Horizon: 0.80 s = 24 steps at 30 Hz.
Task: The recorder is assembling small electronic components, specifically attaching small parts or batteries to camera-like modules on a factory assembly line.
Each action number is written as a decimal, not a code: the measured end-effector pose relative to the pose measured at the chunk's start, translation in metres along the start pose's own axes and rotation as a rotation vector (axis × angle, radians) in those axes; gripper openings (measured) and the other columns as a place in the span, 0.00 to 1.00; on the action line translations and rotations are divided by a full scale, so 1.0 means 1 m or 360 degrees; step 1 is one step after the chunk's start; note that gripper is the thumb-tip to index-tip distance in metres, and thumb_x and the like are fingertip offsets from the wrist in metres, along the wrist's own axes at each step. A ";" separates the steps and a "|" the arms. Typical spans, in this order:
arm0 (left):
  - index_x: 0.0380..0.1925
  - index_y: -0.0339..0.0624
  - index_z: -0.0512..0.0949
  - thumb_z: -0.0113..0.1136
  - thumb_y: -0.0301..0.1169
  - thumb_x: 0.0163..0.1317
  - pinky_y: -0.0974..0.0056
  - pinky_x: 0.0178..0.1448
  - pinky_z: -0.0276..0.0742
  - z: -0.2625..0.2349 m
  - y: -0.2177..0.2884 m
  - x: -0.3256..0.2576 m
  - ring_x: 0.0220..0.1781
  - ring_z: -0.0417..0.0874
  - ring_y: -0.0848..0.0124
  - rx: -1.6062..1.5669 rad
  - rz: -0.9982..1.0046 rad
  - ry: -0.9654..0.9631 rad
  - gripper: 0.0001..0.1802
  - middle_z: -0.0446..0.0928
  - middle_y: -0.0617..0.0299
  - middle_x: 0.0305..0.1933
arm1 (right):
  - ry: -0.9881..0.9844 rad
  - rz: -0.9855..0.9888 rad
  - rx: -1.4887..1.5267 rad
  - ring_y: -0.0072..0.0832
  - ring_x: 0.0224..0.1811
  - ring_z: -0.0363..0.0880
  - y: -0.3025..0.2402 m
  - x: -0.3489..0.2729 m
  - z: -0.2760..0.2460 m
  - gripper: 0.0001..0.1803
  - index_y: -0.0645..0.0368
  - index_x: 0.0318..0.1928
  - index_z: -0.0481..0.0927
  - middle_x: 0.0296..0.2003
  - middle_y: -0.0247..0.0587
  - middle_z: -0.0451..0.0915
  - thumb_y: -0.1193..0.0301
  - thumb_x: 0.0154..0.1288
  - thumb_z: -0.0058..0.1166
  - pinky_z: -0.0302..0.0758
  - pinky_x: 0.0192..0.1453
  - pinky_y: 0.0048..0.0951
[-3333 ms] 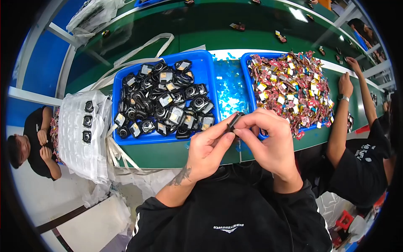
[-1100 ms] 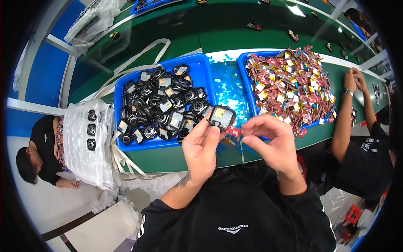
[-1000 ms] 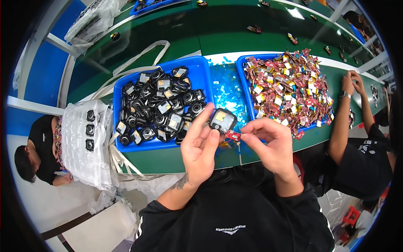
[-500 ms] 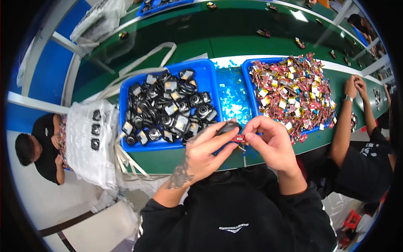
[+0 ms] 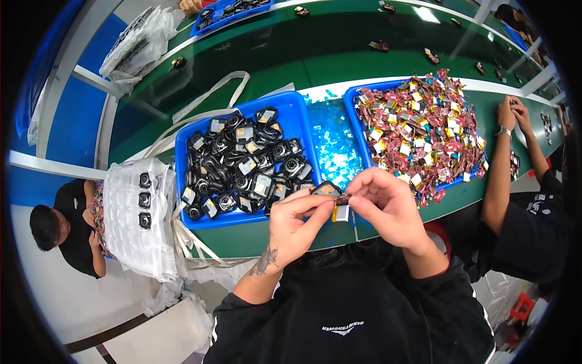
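Close in front of my body, my left hand [image 5: 295,223] is closed around a black watch case [image 5: 326,188], which shows just above the fingers. A small red circuit board [image 5: 343,198] lies between the two hands, and a silver battery with a yellow edge [image 5: 341,213] hangs below it. The thumb and forefinger of my right hand [image 5: 391,206] pinch the board's right end. My left fingertips touch its left end. Whether the board is joined to the case is hidden by the fingers.
A blue tray [image 5: 308,124] heaped with black watch cases stands left; another blue tray [image 5: 357,136], piled with red boards, stands right. Blue film scraps [image 5: 335,148] lie between them. White sheeting [image 5: 130,224] bears several cases. People sit at both sides; a co-worker's forearms [image 5: 500,164] rest at right.
The hands have turned the parts, so the battery now faces me below the board and the case shows its light inner side. The view has shifted slightly.
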<state>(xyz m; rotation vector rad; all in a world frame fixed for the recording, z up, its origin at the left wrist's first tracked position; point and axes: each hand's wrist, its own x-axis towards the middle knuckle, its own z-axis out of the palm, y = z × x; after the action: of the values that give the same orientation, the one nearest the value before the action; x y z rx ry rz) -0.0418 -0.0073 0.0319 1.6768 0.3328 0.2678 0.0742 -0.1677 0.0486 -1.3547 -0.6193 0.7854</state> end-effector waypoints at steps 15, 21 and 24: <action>0.53 0.31 0.78 0.59 0.13 0.60 0.70 0.52 0.81 0.009 -0.006 0.003 0.46 0.83 0.71 -0.0413 0.0123 0.0037 0.20 0.78 0.55 0.44 | 0.0384 -0.0484 -0.0695 0.18 0.31 0.76 0.010 0.009 0.013 0.15 0.64 0.43 0.74 0.32 0.36 0.78 0.84 0.56 0.63 0.74 0.36 0.21; 0.56 0.31 0.75 0.58 0.14 0.62 0.64 0.56 0.81 0.015 -0.002 0.002 0.50 0.82 0.68 -0.0497 0.0067 0.0054 0.21 0.78 0.49 0.55 | 0.0417 -0.0477 -0.0596 0.18 0.26 0.74 0.013 0.009 0.013 0.13 0.63 0.39 0.74 0.30 0.37 0.78 0.84 0.55 0.63 0.71 0.31 0.21; 0.59 0.31 0.72 0.56 0.15 0.63 0.64 0.56 0.81 0.016 0.000 0.004 0.52 0.82 0.68 -0.0578 0.0018 0.0036 0.23 0.78 0.51 0.54 | 0.0467 -0.0472 -0.0627 0.18 0.27 0.73 0.012 0.009 0.015 0.13 0.63 0.39 0.74 0.29 0.36 0.78 0.84 0.55 0.63 0.69 0.31 0.20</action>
<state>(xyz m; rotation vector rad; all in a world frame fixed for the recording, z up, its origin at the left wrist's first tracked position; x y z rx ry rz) -0.0328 -0.0203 0.0294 1.3189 0.2730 0.3351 0.0659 -0.1510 0.0378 -1.6492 -0.7428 0.2222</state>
